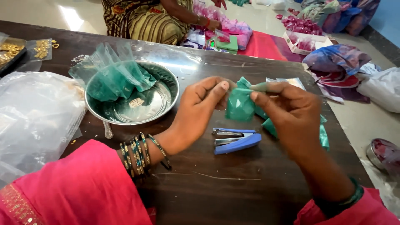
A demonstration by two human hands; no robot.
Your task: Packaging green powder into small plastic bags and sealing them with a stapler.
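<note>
Both hands' fingers (220, 89) pinch green pouch (239, 104); steel bowl (171, 81) w/ green bags (112, 77).

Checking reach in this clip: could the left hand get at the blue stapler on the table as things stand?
Probably yes. The stapler lies bare on the table just below the left hand, nothing between them. That hand is busy, though, pinching the green packet with the right hand.

Glossy steel bowl (125, 110); matt dark wood table (233, 183); glossy green plastic pouch (239, 104).
</note>
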